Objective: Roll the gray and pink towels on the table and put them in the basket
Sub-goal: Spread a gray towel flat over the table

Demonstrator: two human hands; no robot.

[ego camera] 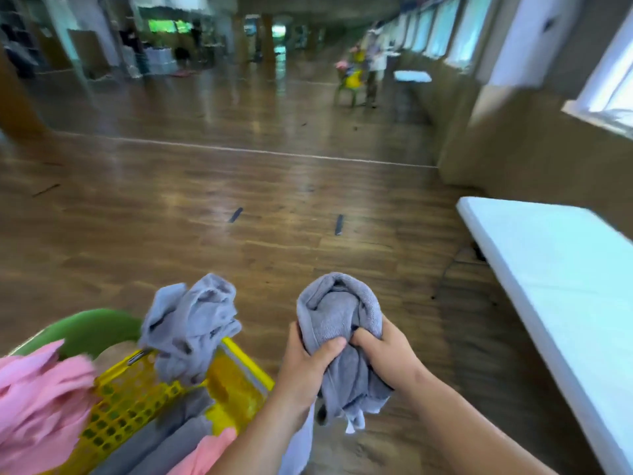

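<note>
Low centre of view, over the wood floor (239,173) — both hands meet on one gray towel (339,313).

Left hand (308,361): fingers wrapped round the towel's left side, thumb pressed across its front.
Right hand (383,354): fingers curled into the cloth from the right, gripping it.

The towel is bunched into a rough rounded bundle above the hands, with its folds curling inward at the top. A loose tail hangs below the hands. It is held in the air just right of the yellow basket (137,399), not in it and not on the white table (565,269).

Basket at lower left, lattice wall. A second gray towel (191,323), crumpled, is draped over its far rim. Inside lie gray rolled towels (171,437) side by side, with a pink towel (209,450) next to them at the bottom edge.

Pink cloth (41,399) at the far left edge, blurred — on the basket's left rim or beside it, cannot tell which. Green curved object (92,330) behind the basket, too blurred to identify.

The table stands at right, well apart from the hands, with a dark leg frame under its near end. Two short dark marks (235,214) lie on the floor farther out.
</note>
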